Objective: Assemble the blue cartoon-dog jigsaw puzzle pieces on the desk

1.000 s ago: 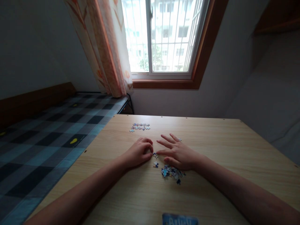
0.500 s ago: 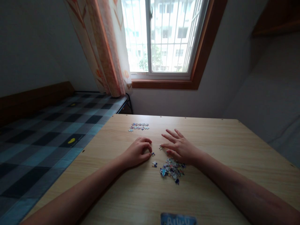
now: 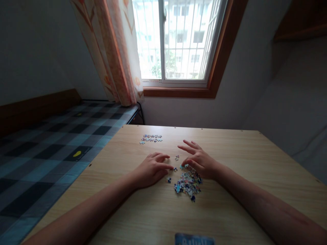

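A heap of small jigsaw puzzle pieces (image 3: 188, 183) lies on the wooden table (image 3: 138, 217) in front of me. My left hand (image 3: 154, 168) rests left of the heap, fingers stretched out, its index fingertip at a dark blue and white puzzle piece (image 3: 175, 169). Just below that hand lies another loose blue piece (image 3: 169, 180). My right hand (image 3: 200, 161) hovers over the far edge of the heap with its fingers spread. Its index fingertip is at a light blue piece (image 3: 181, 167). Between the hands, a pale piece (image 3: 177, 157) lies apart.
Rows of puzzle pieces (image 3: 151, 138) are laid out near the table's far left. A blue box or card with lettering (image 3: 194, 239) shows at the bottom edge. A bed with a checked cover (image 3: 102, 129) stands left, and a window (image 3: 178, 44) is ahead.
My left hand has moved right and its fingers have straightened, with the small blue piece shifted right. My right index finger has drawn back from the pale piece to the heap's far edge.
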A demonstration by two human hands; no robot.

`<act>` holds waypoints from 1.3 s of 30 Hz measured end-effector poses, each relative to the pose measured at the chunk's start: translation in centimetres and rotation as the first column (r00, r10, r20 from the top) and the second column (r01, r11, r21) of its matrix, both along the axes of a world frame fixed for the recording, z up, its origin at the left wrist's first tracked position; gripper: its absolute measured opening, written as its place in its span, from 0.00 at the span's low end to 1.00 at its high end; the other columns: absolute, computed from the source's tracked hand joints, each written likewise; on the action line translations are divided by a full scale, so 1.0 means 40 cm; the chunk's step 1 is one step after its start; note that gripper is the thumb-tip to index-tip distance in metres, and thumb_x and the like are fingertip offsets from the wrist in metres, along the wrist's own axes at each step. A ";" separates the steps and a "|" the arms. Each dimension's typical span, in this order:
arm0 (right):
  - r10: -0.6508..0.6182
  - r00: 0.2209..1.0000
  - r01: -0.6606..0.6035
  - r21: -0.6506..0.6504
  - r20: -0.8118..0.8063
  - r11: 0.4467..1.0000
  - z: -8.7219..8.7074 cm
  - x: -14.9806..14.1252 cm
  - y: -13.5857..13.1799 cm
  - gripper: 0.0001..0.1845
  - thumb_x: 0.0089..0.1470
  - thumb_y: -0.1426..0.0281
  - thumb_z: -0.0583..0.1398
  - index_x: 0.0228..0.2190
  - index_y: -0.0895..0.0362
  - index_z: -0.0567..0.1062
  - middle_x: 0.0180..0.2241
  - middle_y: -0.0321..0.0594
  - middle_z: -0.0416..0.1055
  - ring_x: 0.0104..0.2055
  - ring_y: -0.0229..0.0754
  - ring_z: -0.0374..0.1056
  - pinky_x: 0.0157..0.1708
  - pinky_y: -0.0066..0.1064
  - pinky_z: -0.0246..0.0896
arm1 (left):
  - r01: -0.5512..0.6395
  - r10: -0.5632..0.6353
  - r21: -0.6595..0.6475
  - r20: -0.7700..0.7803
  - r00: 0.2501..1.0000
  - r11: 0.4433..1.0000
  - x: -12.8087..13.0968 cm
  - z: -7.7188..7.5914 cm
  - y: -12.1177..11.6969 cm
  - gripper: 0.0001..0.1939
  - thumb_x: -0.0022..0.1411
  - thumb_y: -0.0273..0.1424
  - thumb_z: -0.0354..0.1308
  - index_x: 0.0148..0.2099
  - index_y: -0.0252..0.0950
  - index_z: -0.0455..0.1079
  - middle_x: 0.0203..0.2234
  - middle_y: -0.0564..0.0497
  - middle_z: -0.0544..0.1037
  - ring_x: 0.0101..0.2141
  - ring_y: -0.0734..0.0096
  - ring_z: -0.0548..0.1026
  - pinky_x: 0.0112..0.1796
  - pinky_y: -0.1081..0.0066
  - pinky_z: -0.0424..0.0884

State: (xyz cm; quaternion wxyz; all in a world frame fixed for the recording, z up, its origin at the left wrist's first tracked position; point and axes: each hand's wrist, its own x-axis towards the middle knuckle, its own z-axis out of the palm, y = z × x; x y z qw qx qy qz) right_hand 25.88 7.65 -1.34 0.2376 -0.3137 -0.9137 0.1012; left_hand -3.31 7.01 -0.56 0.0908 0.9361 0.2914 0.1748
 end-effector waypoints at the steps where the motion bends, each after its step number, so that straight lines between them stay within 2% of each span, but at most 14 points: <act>1: 0.003 1.000 -0.003 -0.002 0.015 1.000 0.000 -0.002 -0.002 0.26 0.69 0.55 0.46 0.41 0.45 0.82 0.68 0.34 0.55 0.73 0.54 0.38 0.66 0.65 0.35 | 0.005 -0.005 0.003 -0.007 1.000 1.000 0.000 0.001 -0.002 0.14 0.68 0.35 0.57 0.52 0.55 0.76 0.56 0.51 0.73 0.55 0.57 0.69 0.55 0.50 0.66; 5: 0.009 0.997 -0.009 0.001 0.079 1.000 0.002 -0.018 -0.011 0.21 0.69 0.56 0.48 0.50 0.42 0.78 0.70 0.35 0.51 0.73 0.55 0.36 0.65 0.66 0.35 | 0.042 -0.041 0.002 -0.034 0.999 0.999 -0.002 0.007 -0.008 0.14 0.68 0.36 0.57 0.53 0.58 0.75 0.58 0.52 0.71 0.56 0.55 0.68 0.56 0.48 0.64; 9: 0.005 0.996 -0.008 0.025 0.086 1.000 0.000 -0.028 -0.013 0.21 0.69 0.57 0.48 0.56 0.42 0.73 0.70 0.38 0.49 0.73 0.55 0.36 0.66 0.65 0.33 | 0.012 -0.011 0.016 -0.061 0.998 1.000 -0.002 0.009 -0.009 0.20 0.69 0.36 0.55 0.61 0.52 0.68 0.60 0.47 0.70 0.57 0.54 0.68 0.56 0.49 0.64; 11: -0.042 0.999 0.041 0.054 0.017 0.998 -0.005 -0.022 -0.008 0.24 0.70 0.56 0.45 0.52 0.45 0.77 0.69 0.38 0.53 0.73 0.54 0.39 0.66 0.64 0.34 | -0.009 0.014 0.042 -0.096 0.995 0.999 -0.001 0.007 -0.008 0.21 0.69 0.39 0.53 0.63 0.50 0.67 0.61 0.45 0.68 0.57 0.52 0.67 0.56 0.47 0.64; 13: -0.095 0.992 0.102 0.079 -0.078 0.992 -0.010 -0.011 0.000 0.29 0.70 0.55 0.42 0.42 0.47 0.82 0.66 0.37 0.59 0.72 0.53 0.42 0.66 0.63 0.35 | -0.011 0.021 0.074 -0.132 0.991 0.997 0.001 0.005 -0.007 0.20 0.70 0.41 0.52 0.62 0.50 0.68 0.62 0.45 0.67 0.58 0.50 0.65 0.56 0.46 0.64; 15: -0.116 0.982 0.129 0.085 -0.148 0.988 -0.014 -0.001 0.007 0.34 0.70 0.54 0.40 0.35 0.48 0.83 0.64 0.37 0.63 0.71 0.53 0.44 0.66 0.62 0.37 | -0.013 0.027 0.100 -0.133 0.991 0.995 0.003 0.007 -0.008 0.19 0.70 0.41 0.52 0.60 0.50 0.70 0.60 0.46 0.68 0.57 0.52 0.66 0.55 0.48 0.65; 18: -0.086 0.983 0.099 0.071 -0.164 0.993 -0.017 0.004 0.008 0.35 0.70 0.55 0.40 0.31 0.48 0.83 0.63 0.36 0.65 0.71 0.52 0.45 0.66 0.62 0.39 | -0.068 0.080 0.141 -0.084 0.993 0.988 -0.002 0.018 -0.003 0.14 0.70 0.38 0.51 0.51 0.45 0.77 0.51 0.46 0.75 0.49 0.59 0.70 0.51 0.55 0.68; 21: -0.041 0.991 0.048 0.050 -0.125 0.998 -0.017 0.002 0.004 0.34 0.70 0.55 0.41 0.32 0.48 0.83 0.64 0.35 0.64 0.71 0.53 0.44 0.66 0.63 0.37 | -0.185 0.204 0.203 -0.072 0.976 0.962 -0.019 0.031 0.010 0.16 0.70 0.35 0.50 0.38 0.40 0.79 0.38 0.46 0.77 0.41 0.62 0.71 0.46 0.59 0.69; 23: -0.023 0.995 0.027 0.037 -0.101 0.999 -0.016 0.002 0.001 0.32 0.70 0.55 0.42 0.33 0.48 0.83 0.65 0.35 0.62 0.72 0.53 0.43 0.66 0.64 0.37 | -0.268 0.299 0.241 -0.102 0.949 0.933 -0.035 0.039 0.021 0.16 0.69 0.34 0.50 0.34 0.38 0.78 0.33 0.46 0.77 0.39 0.62 0.72 0.45 0.59 0.69; 26: -0.009 0.998 0.011 0.024 -0.063 1.000 -0.012 0.001 -0.003 0.30 0.70 0.54 0.44 0.37 0.47 0.83 0.66 0.34 0.59 0.72 0.55 0.42 0.66 0.65 0.36 | -0.406 0.460 0.260 -0.199 0.866 0.876 -0.056 0.050 0.033 0.16 0.69 0.35 0.51 0.35 0.36 0.77 0.34 0.45 0.78 0.39 0.60 0.74 0.41 0.61 0.70; 30: 0.024 1.000 -0.024 0.004 0.003 1.000 -0.007 -0.011 -0.013 0.27 0.69 0.54 0.44 0.46 0.45 0.80 0.69 0.35 0.54 0.72 0.57 0.39 0.66 0.66 0.36 | -0.585 0.630 0.238 -0.361 0.688 0.775 -0.068 0.059 0.038 0.17 0.70 0.36 0.48 0.47 0.39 0.77 0.39 0.45 0.81 0.37 0.59 0.78 0.34 0.64 0.70; 34: 0.054 0.997 -0.053 -0.007 0.054 0.999 -0.007 -0.029 -0.024 0.23 0.69 0.55 0.46 0.55 0.44 0.75 0.70 0.36 0.49 0.73 0.57 0.38 0.66 0.65 0.36 | -0.663 0.694 0.248 -0.426 0.580 0.706 -0.075 0.058 0.047 0.21 0.73 0.38 0.42 0.60 0.44 0.70 0.40 0.44 0.82 0.38 0.56 0.80 0.35 0.64 0.70; 39: -0.012 1.000 0.012 0.022 0.015 1.000 -0.017 -0.022 -0.016 0.25 0.70 0.55 0.44 0.60 0.46 0.69 0.69 0.41 0.53 0.72 0.55 0.41 0.66 0.63 0.40 | -0.682 0.701 0.230 -0.427 0.571 0.695 -0.082 0.050 0.063 0.23 0.74 0.38 0.40 0.65 0.47 0.65 0.44 0.44 0.82 0.41 0.57 0.80 0.37 0.64 0.71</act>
